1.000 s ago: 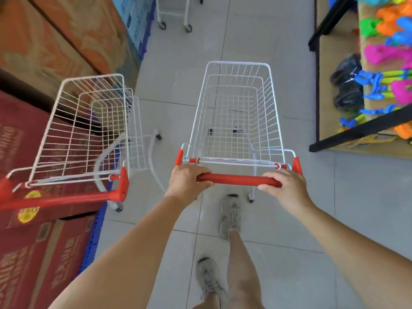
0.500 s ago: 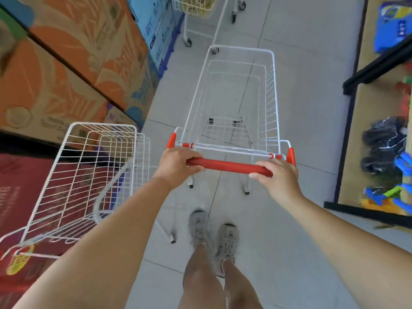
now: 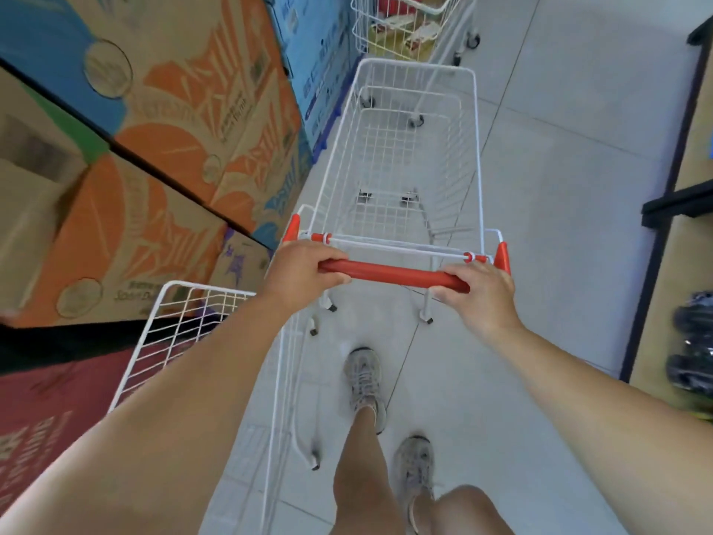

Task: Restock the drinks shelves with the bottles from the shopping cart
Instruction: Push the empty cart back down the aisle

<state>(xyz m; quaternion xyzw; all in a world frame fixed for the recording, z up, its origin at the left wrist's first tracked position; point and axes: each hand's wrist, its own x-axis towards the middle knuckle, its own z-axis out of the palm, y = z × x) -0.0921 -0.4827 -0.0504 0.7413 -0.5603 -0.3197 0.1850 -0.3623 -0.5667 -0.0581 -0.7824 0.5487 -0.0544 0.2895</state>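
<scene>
- Pushing shopping cart (image 3: 416,64) down the aisle, dead ahead of the body. No bottles visible in the wire basket, only floor through the mesh.
- Red handle bar (image 3: 393,275) gripped at both ends. Left hand (image 3: 304,272) wrapped over the left end, fingers curled tight round the bar. Right hand (image 3: 480,291) wrapped over the right end, fingers closed round it likewise.
- No drinks shelves in frame. Reads as a transit step, but cannot tell whether heading to load up or returning after emptying.
- Second wire cart (image 3: 208,288) parked just beside the left forearm and leg. Risk of clipping it with elbow or hip and knocking it into the stack.
- Stacked cardboard boxes (image 3: 173,110) running close along the left flank of the pushed cart. Risk of scraping the basket's front corner by drifting left.
- Third cart (image 3: 405,28), loaded with packaged goods, parked straight ahead near the front rim. Likely nose-to-tail bump if pushed on without steering right or braking.
- Dark-framed shelf (image 3: 671,202) on the right, well apart from the cart. Room to swing that way, but oversteer could catch its corner.
- Shoes (image 3: 362,376) close behind the rear wheels (image 3: 426,318). Risk of kicking a castor on a long stride and jolting the cart off line.
</scene>
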